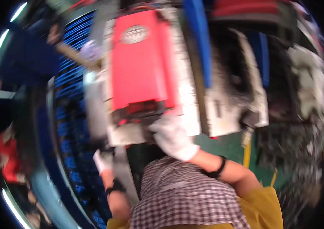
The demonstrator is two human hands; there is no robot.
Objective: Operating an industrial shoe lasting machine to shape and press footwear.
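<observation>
A long red casing with a silver oval badge lies on a pale worktop in front of me. Its near end is a black frame. My right hand, in a white glove, is at the casing's near right corner, beside the black end; motion smears its fingers. Lower left, my left hand, also gloved in white, is next to a small dark object at the bench edge. Blur hides whether that hand grips it.
Blue slatted racking runs along the left. A co-worker's arm with a pale lilac glove reaches toward the casing. Right of the worktop are a blue panel, another pale scuffed board and a yellow bar.
</observation>
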